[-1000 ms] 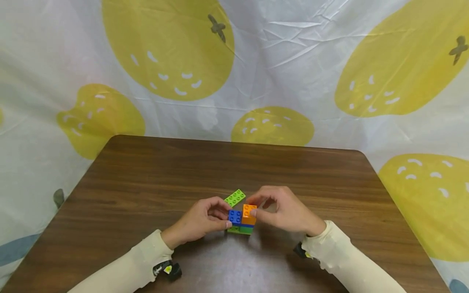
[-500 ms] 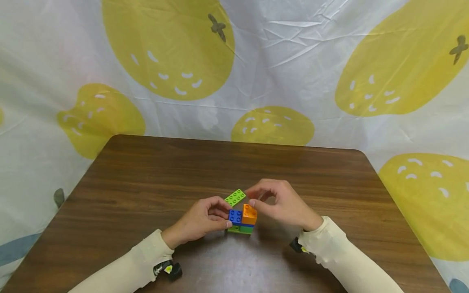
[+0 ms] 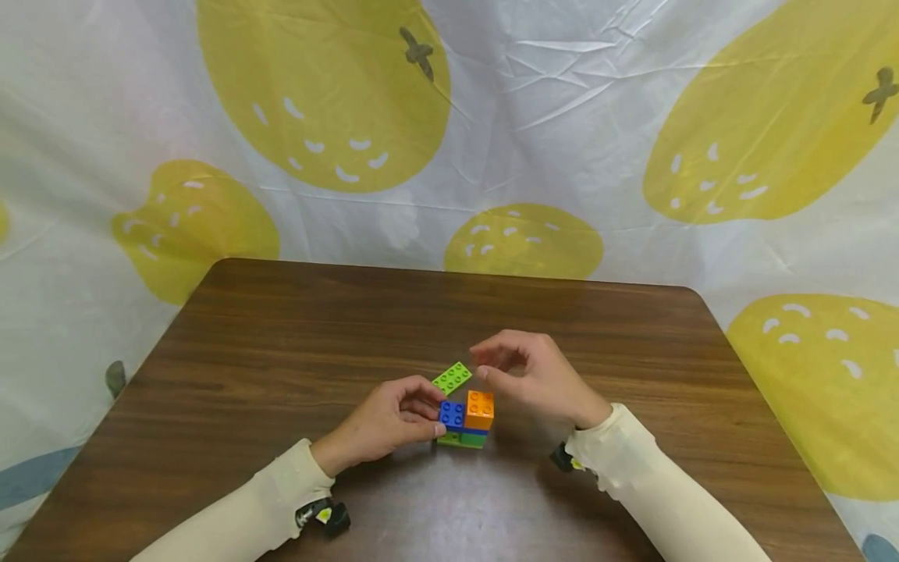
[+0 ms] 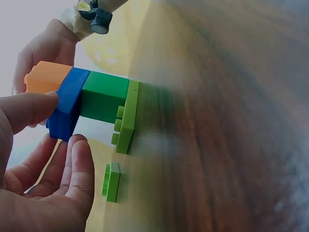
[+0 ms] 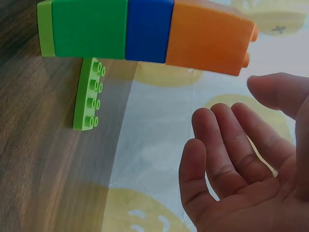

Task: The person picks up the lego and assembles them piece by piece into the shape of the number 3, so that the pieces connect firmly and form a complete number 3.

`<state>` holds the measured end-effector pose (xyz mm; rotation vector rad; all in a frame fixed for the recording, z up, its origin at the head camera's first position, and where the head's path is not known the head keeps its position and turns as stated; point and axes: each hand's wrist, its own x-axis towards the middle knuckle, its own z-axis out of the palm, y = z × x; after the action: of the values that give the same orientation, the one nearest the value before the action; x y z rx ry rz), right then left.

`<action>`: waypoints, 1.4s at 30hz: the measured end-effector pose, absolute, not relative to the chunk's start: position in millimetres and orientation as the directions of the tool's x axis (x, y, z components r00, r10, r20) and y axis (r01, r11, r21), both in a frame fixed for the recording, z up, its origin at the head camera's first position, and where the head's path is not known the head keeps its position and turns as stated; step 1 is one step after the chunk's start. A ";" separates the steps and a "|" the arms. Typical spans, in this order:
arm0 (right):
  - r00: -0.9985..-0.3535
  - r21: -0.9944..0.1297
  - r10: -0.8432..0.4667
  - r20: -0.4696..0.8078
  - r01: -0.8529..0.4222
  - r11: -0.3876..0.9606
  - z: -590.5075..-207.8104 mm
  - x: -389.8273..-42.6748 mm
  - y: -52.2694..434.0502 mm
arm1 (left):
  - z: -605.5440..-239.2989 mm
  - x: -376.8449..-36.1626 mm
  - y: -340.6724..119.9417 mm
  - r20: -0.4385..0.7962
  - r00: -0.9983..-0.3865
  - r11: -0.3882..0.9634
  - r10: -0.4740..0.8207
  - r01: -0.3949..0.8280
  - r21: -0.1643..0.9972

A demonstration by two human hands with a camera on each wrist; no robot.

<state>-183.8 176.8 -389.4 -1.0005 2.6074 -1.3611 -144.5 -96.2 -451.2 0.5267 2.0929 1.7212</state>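
Observation:
A small brick stack stands on the brown table [image 3: 281,343]: an orange brick [image 3: 480,409] and a blue brick [image 3: 452,415] on top, a green brick [image 3: 472,440] beneath, and a lime plate at the bottom. My left hand [image 3: 437,418] pinches the blue brick [image 4: 67,104] between thumb and fingers. The right hand [image 3: 481,365] hovers just above and behind the orange brick [image 5: 207,38], its fingers loosely curled and holding nothing. A loose lime plate [image 3: 451,378] lies flat right behind the stack, under the right fingertips.
A white cloth with big yellow fruit prints [image 3: 323,94] hangs behind the table and drapes past its sides. The table's rounded far corners and side edges are in view. Small black wrist cameras [image 3: 330,517] sit under both sleeves.
My right hand has let go of the orange brick and risen up and back, toward the loose lime plate. The left hand and the stack have stayed where they were.

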 end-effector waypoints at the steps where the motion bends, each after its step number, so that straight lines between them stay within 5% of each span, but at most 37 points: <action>1: -0.793 -0.748 -0.555 0.249 -0.522 0.411 -390.4 -185.2 176.8 | -451.2 -144.5 -96.0 -0.053 -0.858 0.182 0.511 0.047 0.982; 42: -0.763 -0.720 -0.640 0.089 -0.494 0.488 -434.6 -234.4 154.0 | -454.8 -145.6 -96.1 -0.040 -0.858 0.197 0.512 0.073 0.978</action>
<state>-234.4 154.0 -434.6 -0.9799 2.5410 -1.1348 -145.6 -96.1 -454.8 0.5487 2.1225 1.7016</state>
